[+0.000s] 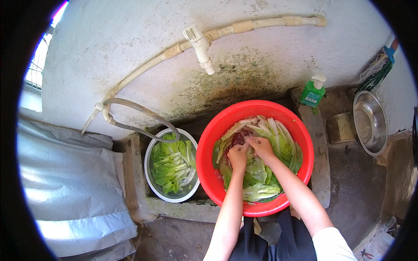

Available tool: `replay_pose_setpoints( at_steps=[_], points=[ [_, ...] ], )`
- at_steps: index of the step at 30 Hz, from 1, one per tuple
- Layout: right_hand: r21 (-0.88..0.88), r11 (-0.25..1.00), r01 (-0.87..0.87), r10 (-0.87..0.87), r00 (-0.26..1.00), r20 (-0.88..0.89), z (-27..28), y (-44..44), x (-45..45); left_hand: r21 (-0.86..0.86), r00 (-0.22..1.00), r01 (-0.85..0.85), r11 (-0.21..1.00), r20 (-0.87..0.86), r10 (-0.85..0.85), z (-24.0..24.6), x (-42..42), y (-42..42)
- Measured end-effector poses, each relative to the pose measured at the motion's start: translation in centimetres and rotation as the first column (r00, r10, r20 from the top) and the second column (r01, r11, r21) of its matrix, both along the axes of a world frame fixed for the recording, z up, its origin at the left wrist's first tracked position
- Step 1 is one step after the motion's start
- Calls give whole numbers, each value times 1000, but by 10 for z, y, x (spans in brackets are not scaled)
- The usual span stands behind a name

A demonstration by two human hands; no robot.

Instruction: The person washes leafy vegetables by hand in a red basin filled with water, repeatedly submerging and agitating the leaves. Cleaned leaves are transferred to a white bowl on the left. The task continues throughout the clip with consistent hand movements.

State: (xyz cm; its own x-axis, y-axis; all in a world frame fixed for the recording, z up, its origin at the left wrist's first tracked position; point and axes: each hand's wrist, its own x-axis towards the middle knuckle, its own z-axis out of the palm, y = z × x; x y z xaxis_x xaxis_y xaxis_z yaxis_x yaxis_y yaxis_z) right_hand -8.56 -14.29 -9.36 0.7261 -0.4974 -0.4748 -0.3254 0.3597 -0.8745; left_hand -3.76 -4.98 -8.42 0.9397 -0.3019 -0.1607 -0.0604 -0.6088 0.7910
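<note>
A large red plastic basin (204, 160) filled with water and long leafy greens (285, 140) is in front of me. Both my hands are inside it, close together near the middle, fingers curled inward. My left hand (238, 156) and my right hand (260, 148) pinch a leaf (250, 157) between them, mostly covered by the fingers and water glare. Just beyond the fingers, a dark red patch (241, 137) shows through the water; I cannot tell what it is. Pale stalks fan along the far side, and a lighter leaf (261, 192) floats at the near side.
Left of the basin, a smaller pale basin (148, 176) holds more greens, with a grey hose (148, 112) looping over it. A white tap (200, 49) juts from the wall pipe. Right are a green pump bottle (312, 94), a steel bowl (367, 122) and a mop (375, 71).
</note>
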Motion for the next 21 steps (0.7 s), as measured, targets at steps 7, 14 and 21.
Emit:
replay_pose_setpoints(
  at_steps=[7, 14, 21],
  points=[
    [-73, 985, 156, -152, 987, 49, -3, 3, 5, -139, 986, 137, 981, 118, -121, 6, -17, -5],
    [-233, 972, -11, 44, 990, 136, -18, -3, 2, -211, 994, 98, 973, 56, -88, -3, -19, -10],
    [30, 990, -134, 135, 990, -37, -1, 6, -3, -257, 911, -205, 944, -402, 89, -2, -22, -13]
  ],
)
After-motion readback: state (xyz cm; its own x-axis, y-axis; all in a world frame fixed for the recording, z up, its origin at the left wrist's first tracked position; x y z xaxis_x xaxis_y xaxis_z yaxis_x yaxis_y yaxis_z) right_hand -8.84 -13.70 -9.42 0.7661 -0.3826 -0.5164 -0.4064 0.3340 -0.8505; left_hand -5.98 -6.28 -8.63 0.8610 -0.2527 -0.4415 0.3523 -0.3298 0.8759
